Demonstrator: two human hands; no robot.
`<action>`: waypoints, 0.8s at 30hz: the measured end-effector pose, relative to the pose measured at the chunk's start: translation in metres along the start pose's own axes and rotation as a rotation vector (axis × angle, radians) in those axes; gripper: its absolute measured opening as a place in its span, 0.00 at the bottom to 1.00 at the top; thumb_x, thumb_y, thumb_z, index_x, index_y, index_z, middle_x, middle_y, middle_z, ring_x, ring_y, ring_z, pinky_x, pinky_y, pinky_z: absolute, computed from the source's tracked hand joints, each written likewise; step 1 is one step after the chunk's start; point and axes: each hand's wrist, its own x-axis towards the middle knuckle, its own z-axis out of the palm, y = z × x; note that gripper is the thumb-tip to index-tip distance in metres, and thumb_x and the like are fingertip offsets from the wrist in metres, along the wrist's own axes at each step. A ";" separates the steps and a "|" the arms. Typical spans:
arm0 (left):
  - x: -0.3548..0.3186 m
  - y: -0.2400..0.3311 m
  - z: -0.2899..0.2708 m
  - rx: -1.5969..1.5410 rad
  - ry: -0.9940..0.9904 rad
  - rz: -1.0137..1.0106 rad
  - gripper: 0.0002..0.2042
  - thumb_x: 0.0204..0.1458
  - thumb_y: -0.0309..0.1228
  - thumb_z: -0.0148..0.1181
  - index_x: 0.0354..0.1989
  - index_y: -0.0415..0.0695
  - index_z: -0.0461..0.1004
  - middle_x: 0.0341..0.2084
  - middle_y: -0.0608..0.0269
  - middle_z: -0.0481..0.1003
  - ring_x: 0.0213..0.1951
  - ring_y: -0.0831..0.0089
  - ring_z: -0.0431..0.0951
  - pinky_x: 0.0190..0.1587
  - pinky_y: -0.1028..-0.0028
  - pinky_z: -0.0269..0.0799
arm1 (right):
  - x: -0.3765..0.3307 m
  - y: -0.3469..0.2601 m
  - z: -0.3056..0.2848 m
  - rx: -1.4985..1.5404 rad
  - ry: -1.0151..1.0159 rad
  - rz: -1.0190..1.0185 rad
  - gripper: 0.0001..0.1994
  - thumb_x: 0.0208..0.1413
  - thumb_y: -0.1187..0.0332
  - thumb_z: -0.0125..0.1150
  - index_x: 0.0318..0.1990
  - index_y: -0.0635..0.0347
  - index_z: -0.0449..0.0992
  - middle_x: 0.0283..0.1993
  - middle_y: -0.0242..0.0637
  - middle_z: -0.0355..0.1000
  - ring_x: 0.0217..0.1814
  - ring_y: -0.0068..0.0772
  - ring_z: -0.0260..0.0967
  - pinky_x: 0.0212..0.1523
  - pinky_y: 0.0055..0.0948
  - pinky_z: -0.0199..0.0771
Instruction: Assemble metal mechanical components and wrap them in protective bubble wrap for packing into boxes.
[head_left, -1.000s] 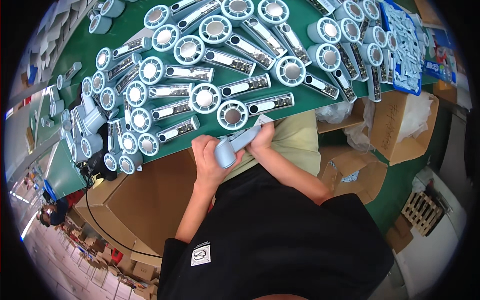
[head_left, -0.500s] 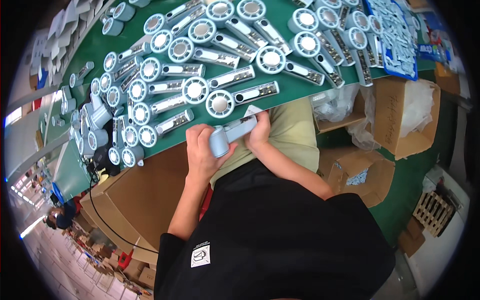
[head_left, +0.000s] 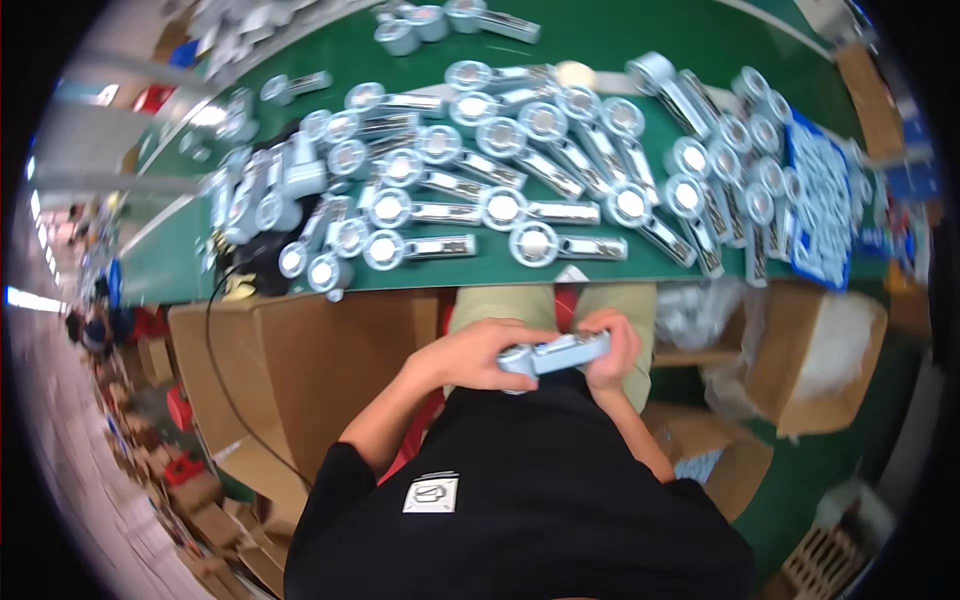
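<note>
A light blue handheld fan with a round head and a straight handle is held level over my lap, just off the table's front edge. My left hand is wrapped round its head, covering much of it. At the other end, the fingers of my right hand close on the handle. On the green table beyond lie many similar fans, such as one near fan, with round heads and handles whose circuit parts show. Blur hides the finer details.
A blue tray of small light blue parts stands at the table's right. Below are an open carton with clear plastic bags and a lower carton with blue pieces. A large brown carton and a black cable are at left.
My view has swung, so the table sits higher and more level. Both hands have brought the fan down nearer my body, away from the table edge, keeping hold of it.
</note>
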 end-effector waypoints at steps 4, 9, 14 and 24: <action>-0.011 0.025 -0.056 0.305 0.250 0.211 0.26 0.44 0.33 0.70 0.54 0.42 0.75 0.40 0.57 0.78 0.38 0.60 0.77 0.44 0.67 0.72 | 0.046 -0.041 0.011 -0.080 0.030 -0.049 0.14 0.63 0.70 0.39 0.41 0.65 0.74 0.42 0.43 0.73 0.41 0.33 0.67 0.47 0.27 0.67; -0.069 0.048 -0.234 0.491 1.000 -0.180 0.29 0.43 0.43 0.69 0.57 0.53 0.74 0.42 0.58 0.79 0.34 0.68 0.80 0.35 0.74 0.75 | 0.078 -0.192 0.037 0.220 -0.337 -0.183 0.10 0.55 0.77 0.46 0.38 0.67 0.76 0.41 0.46 0.74 0.41 0.39 0.68 0.47 0.31 0.70; -0.163 -0.048 -0.423 0.670 1.324 -0.689 0.33 0.45 0.46 0.64 0.56 0.34 0.68 0.40 0.43 0.78 0.35 0.58 0.81 0.37 0.67 0.79 | 0.124 -0.298 -0.027 -0.144 -0.794 -0.616 0.04 0.53 0.69 0.60 0.31 0.52 0.81 0.27 0.26 0.77 0.19 0.26 0.67 0.24 0.18 0.63; -0.286 -0.261 -0.400 0.613 1.133 -0.917 0.30 0.49 0.43 0.65 0.59 0.40 0.69 0.48 0.43 0.75 0.47 0.55 0.77 0.51 0.62 0.74 | 0.023 -0.346 0.138 -0.388 0.211 -0.225 0.07 0.36 0.70 0.56 0.16 0.47 0.64 0.18 0.27 0.66 0.21 0.28 0.55 0.25 0.30 0.58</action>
